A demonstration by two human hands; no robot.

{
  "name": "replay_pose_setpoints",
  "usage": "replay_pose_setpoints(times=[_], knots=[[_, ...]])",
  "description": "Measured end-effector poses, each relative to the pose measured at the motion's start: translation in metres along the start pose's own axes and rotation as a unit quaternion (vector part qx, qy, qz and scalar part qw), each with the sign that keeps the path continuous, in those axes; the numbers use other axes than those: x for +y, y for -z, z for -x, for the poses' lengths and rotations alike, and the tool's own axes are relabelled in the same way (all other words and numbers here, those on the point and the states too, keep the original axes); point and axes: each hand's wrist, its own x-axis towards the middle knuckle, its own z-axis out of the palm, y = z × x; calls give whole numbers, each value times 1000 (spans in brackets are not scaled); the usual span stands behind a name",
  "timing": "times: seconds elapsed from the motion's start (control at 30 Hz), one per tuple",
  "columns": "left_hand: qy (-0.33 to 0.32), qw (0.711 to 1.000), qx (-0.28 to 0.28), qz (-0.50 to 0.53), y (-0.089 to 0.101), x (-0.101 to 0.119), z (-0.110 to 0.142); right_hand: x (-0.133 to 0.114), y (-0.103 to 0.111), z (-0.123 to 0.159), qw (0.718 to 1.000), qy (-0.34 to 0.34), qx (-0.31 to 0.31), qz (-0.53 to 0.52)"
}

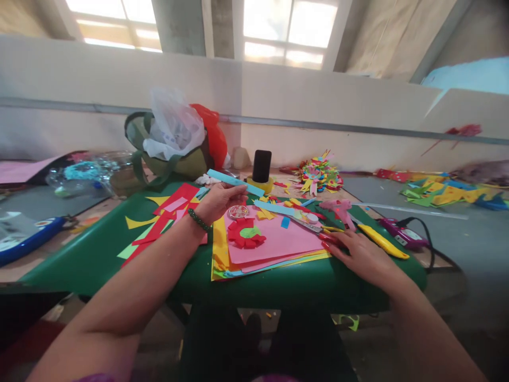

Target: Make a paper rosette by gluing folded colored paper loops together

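Observation:
A light blue strip (254, 187) of felt or foam is pinched between the thumb and fingers of my left hand (225, 199), which wears a green bead bracelet (199, 219). My right hand (353, 252) has its fingers at the handles of a pair of scissors (308, 226), whose blades point left. Near the blade tips lies a second blue strip (274, 207). Below, a red flower (235, 234) with a green centre rests on a stack of pink sheets (278, 246), with yellow and blue sheets beneath. A small blue square (285, 223) lies by the scissors.
To the right are a pink glue gun (338, 209), a yellow utility knife (384, 242) and a purple device (403, 233). Behind stand a phone (262, 165) on a yellow tape roll (264, 185), colourful cut pieces (321, 174) and a bag (194, 159). Red strips (167, 220) lie left.

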Motion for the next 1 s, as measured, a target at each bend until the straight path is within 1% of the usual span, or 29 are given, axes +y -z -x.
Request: replay_pose_setpoints(times=[0.03,0.1,0.2,0.27,0.33,0.43,0.5,0.57,0.63,0.73,0.87,0.93,1.0], knots=[[1,1000,-6,2,0,0,0,4,-1,-1,1000,12,-4,-8],[5,1000,-12,6,1,0,0,9,1,-6,999,14,-37,-12],[10,1000,-12,12,3,0,-1,10,7,-16,996,-47,-73,3],[7,1000,-13,16,4,1,-2,8,10,-19,994,-84,-74,9],[6,1000,-12,19,4,1,-2,7,11,-19,994,-94,-48,5],[11,1000,-7,21,2,2,-1,10,10,-13,995,-81,7,-50],[13,1000,-6,24,1,2,0,12,8,-10,988,-70,30,-131],[15,1000,-6,25,0,2,1,14,6,-8,976,-59,35,-205],[17,1000,-3,26,1,3,1,13,4,-7,969,-53,15,-239],[15,999,7,31,2,4,0,11,3,-4,965,-49,-28,-254],[19,999,19,43,3,5,-2,13,9,13,954,-51,-70,-288],[20,999,16,45,3,4,-3,16,14,25,944,-42,-76,-317],[20,999,10,45,1,3,-2,19,18,33,931,-9,-51,-361]])
